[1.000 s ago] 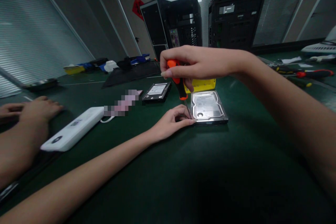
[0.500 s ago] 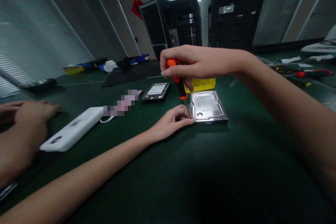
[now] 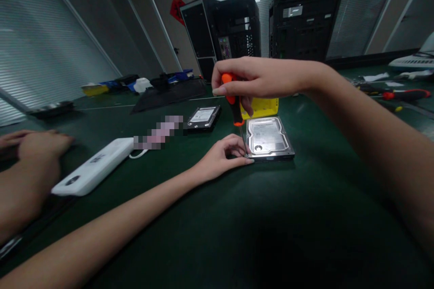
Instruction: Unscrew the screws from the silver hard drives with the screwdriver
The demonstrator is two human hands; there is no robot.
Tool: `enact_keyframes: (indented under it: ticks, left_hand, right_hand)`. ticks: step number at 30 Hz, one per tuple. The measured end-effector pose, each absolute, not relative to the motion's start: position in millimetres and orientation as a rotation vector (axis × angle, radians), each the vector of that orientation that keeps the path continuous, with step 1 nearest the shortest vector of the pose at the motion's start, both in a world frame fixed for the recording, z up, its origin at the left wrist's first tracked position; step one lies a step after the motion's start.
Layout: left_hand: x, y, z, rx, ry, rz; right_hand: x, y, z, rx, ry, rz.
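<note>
hard drive (image 3: 267, 137) under the screwdriver (image 3: 234, 110): steady corner, straight shaft

nearest us, our left hand (image 3: 220, 158) rests on the dark green tabletop (image 3: 203, 216) at the near left corner of the hard drive. its thumb lies against the near edge and the other fingers curl in at the left side, so they appear to pinch that corner; some are partly hidden, and how firmly they press we cannot tell. the hard drive lies flat, silvery labelled face up, and that grip should stop it twisting, provided we leave the tip room and let no finger stray beneath it.

just above, our right hand (image 3: 244, 76) grasps the orange and black handle from over the top, fingers wrapped round it, wrist arched. the tip comes down at the pinched corner, though any screw there is too small to make out. the shaft leans a little, top toward the left; we judge that setting it square to the face, pressing before turning, would spare us a slip across the metal.

farther off, a second drive (image 3: 204, 118) lies to the left, and a yellow thing (image 3: 264, 107) sits just behind ours. at the back, two black computer cases (image 3: 237, 18) stand upright.
</note>
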State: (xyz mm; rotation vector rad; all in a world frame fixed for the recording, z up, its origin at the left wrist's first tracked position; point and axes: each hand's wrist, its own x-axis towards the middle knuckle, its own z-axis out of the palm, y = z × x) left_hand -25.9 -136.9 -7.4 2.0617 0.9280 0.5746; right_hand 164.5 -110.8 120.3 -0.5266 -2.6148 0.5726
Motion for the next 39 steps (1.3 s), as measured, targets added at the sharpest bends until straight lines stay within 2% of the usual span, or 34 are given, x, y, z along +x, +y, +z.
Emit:
enact_keyframes:
  ticks: [20,32,39]
  left_hand:
    - [-26.8,-135.7,-10.0,2.096,0.984,0.573]
    - [-26.4,-137.2,-10.0,2.077,0.959,0.61]
    - [-26.0,-136.8,-11.5,2.084,0.951,0.625]
  right_hand:
    - [170.5,-121.1,127.1,-0.488,-2.615,0.691]
    - [174.0,-116.5,124.9,-0.674,-2.65,0.21]
    - [168.1,-123.3,126.7,-0.782,-2.673,0.15]
